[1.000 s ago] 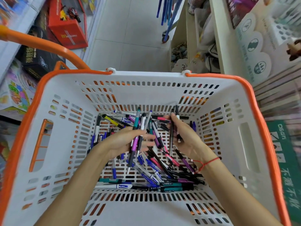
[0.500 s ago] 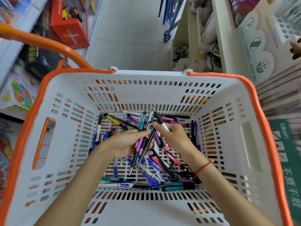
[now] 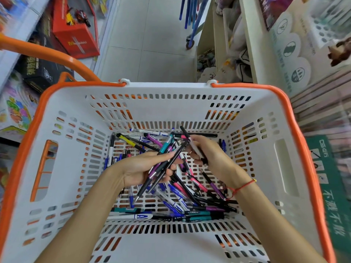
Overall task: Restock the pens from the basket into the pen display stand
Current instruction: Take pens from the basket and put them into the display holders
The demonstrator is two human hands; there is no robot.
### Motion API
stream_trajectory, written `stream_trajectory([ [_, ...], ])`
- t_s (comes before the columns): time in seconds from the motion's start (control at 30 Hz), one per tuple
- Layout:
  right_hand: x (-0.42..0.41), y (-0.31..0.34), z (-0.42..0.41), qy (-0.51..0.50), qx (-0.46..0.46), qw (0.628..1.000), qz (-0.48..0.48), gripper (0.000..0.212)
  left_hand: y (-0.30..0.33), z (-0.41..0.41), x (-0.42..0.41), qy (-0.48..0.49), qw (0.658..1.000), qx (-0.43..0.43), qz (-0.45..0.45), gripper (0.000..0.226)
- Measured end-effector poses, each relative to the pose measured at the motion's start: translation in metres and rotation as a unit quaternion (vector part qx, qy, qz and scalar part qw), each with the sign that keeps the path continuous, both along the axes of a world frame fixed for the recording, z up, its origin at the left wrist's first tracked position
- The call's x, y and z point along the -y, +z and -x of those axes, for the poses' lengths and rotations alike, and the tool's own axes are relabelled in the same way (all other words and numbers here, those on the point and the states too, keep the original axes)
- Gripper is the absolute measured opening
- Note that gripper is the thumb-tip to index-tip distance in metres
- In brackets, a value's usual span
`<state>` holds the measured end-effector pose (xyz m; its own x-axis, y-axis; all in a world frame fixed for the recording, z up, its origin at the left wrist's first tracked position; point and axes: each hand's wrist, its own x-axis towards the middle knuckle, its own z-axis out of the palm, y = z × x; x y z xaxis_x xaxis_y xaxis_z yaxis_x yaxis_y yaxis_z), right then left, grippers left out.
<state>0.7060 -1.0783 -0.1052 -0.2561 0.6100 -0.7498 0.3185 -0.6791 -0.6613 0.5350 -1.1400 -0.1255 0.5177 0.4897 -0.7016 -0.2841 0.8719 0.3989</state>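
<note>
A white basket (image 3: 190, 92) with an orange rim fills the view, and several loose pens (image 3: 182, 204) in blue, teal, purple, pink and black lie on its floor. My left hand (image 3: 144, 169) grips a bunch of pens (image 3: 161, 168) that point down-left. My right hand (image 3: 210, 158) pinches a black-and-white pen (image 3: 190, 141) whose top end leans up-left, close to the bunch. The white pen display stand (image 3: 322, 23), with rows of round holes, shows blurred at the upper right.
An orange basket handle (image 3: 47, 54) arches at the left. Red and black boxes (image 3: 74, 33) sit on the left shelf. A cream shelf unit (image 3: 252, 44) and a green sign (image 3: 326, 177) stand on the right. Tiled floor (image 3: 152, 44) lies beyond the basket.
My right hand has brought a pen from the right toward the bunch in my left hand. The bunch has tilted more to the down-left.
</note>
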Motion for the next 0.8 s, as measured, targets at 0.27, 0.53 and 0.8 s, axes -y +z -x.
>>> stream_trajectory([
  [0.27, -0.009, 0.003, -0.027, -0.012, -0.053, 0.998, -0.023, 0.016, 0.0, 0.005, 0.0, 0.019, 0.999, -0.028, -0.002, 0.033],
  [0.53, -0.01, -0.007, -0.033, 0.215, 0.186, 0.942, -0.178, 0.009, -0.016, 0.005, -0.001, 0.112, 0.977, -0.18, -0.028, 0.019],
  [0.8, -0.004, -0.004, -0.024, 0.333, 0.079, 0.938, -0.048, 0.01, -0.003, -0.003, 0.001, -0.101, 0.975, -0.193, -0.042, 0.033],
])
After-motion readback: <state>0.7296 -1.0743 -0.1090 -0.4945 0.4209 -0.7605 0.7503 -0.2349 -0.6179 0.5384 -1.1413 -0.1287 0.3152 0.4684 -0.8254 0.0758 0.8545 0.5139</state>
